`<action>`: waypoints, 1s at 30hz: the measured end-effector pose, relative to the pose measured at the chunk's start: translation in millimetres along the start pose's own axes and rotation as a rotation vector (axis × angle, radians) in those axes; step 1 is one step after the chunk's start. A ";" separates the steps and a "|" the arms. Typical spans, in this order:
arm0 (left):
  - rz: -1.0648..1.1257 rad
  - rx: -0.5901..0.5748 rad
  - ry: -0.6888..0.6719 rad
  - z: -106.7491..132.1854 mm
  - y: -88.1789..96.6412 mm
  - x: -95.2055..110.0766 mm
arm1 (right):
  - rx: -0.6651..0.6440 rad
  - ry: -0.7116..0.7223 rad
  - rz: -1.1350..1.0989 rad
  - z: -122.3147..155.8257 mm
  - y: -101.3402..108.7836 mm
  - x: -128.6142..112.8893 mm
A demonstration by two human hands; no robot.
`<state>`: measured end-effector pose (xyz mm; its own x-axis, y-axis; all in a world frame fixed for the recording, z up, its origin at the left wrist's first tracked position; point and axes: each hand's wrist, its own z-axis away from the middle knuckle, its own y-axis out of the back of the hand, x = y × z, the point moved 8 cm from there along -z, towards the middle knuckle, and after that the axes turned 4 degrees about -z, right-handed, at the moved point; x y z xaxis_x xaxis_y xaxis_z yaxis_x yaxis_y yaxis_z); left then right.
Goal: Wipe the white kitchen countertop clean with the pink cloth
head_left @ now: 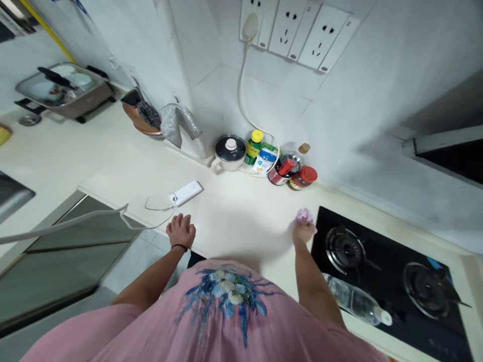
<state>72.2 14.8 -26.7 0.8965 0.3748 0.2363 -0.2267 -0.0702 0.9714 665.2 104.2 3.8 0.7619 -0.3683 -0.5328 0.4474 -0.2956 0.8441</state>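
Note:
My right hand [303,231] is closed around a small purple cloth [305,216] and presses it on the cream countertop [234,211], just left of the black gas stove [381,271]. My left hand [181,230] rests on the counter's front edge with its fingers curled under, holding nothing that I can see. A white power bank [187,193] with a white cable lies just beyond the left hand.
At the back wall stand a small lidded pot [229,152], a yellow-capped bottle [254,146], a packet and two jars [298,176]. A clear plastic bottle [354,300] lies on the stove's near edge. An electric cooker [62,90] sits far left. Wall sockets [294,30] are above.

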 end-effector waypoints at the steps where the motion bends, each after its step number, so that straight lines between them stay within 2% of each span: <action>1: 0.000 -0.001 0.001 -0.2 -0.1 0.1 | 0.013 -0.007 -0.015 4.9 -8.2 -3.9; 3: 0.003 -0.002 0.002 -0.5 -0.2 0.6 | -0.003 0.048 -0.092 16.1 -38.8 -30.4; 7: 0.019 -0.003 0.009 -0.5 -0.6 0.7 | -0.118 0.263 -0.233 45.1 -110.1 -110.7; 9: 0.029 -0.008 0.011 -0.1 -0.8 0.4 | -0.182 0.317 -0.240 55.2 -128.8 -132.1; 10: 0.035 -0.010 0.008 0.1 -0.9 0.4 | -0.210 0.324 -0.233 57.0 -131.7 -133.9; 11: 0.038 -0.010 0.005 0.3 -0.7 0.5 | -0.226 0.312 -0.221 56.2 -129.8 -128.6; 13: 0.039 -0.008 -0.002 0.5 0.0 0.7 | -0.215 0.249 -0.190 48.5 -112.7 -99.3; 15: 0.037 -0.004 -0.007 0.6 0.8 1.0 | -0.145 0.156 -0.150 38.0 -81.5 -51.8; 19: 0.052 -0.022 -0.004 0.3 0.4 1.0 | 0.080 -0.054 -0.031 30.4 -8.4 51.2; 22: 0.060 -0.031 0.001 0.4 -0.2 0.4 | 0.169 -0.179 0.060 35.6 21.6 92.6; 24: 0.069 -0.029 0.002 0.6 -0.5 0.0 | 0.204 -0.228 0.087 36.5 25.9 95.6; 26: 0.083 -0.032 0.000 0.7 -1.8 -0.3 | 0.221 -0.242 0.088 30.8 18.7 82.0; 28: 0.094 -0.035 0.004 0.7 -3.7 -1.3 | 0.215 -0.226 0.078 17.8 2.0 56.8; 30: 0.099 -0.034 0.009 0.5 -5.6 -2.5 | 0.176 -0.182 0.066 0.3 -23.5 23.3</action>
<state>71.4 13.8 -32.7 0.8656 0.3762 0.3306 -0.3269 -0.0756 0.9420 672.3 102.4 -28.5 0.6828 -0.5400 -0.4921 0.2990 -0.4081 0.8626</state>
